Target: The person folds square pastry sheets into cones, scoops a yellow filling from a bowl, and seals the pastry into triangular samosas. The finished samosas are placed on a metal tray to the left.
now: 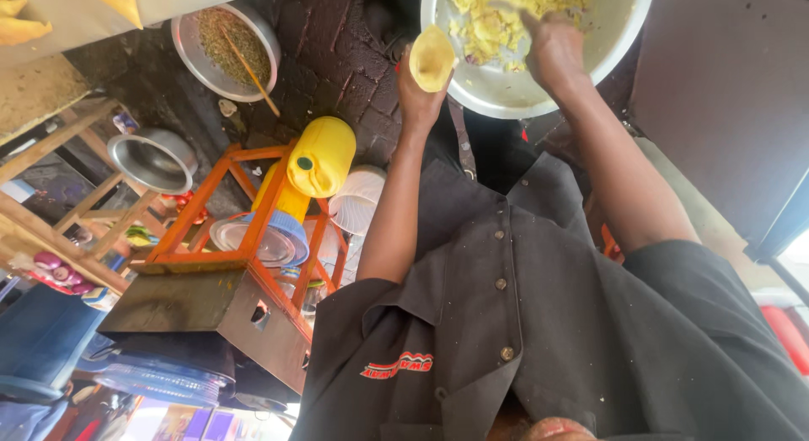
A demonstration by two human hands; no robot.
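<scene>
Holding a folded pastry cone (432, 58) upright at top centre, the left hand (419, 96) grips it from below. Just beside it, the right hand (552, 49) pinches yellow filling (497, 20) in the metal bowl (506, 96).

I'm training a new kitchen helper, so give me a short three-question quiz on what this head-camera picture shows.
1. True or false: the left hand holds a folded, cone-shaped pastry pocket.
2. Where is the right hand? A) on the yellow jerrycan B) in the yellow mashed filling inside the large metal bowl C) on the wooden stick
3. What does the smaller metal bowl hold besides the stick?

Key: 1 true. 2 B. 3 a greenish-brown dried seasoning.
</scene>
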